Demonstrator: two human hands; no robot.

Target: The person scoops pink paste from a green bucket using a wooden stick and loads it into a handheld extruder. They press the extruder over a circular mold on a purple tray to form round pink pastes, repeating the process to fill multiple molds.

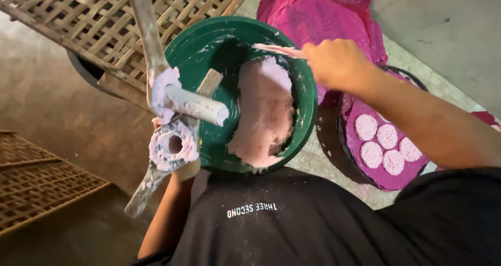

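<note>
A green bucket in front of me holds a mass of pale pink dough. My right hand is shut on a flat stick whose dough-smeared end reaches over the far side of the bucket. My left hand, mostly hidden, grips a wooden press tool held over the bucket's left rim. The tool carries a short white pipe and a ring-shaped mould, both caked with pink dough.
To the right stands a round dark tray lined with magenta cloth, bearing several flat pink dough discs. More magenta cloths are piled behind the bucket. Woven bamboo racks lie at top left and lower left.
</note>
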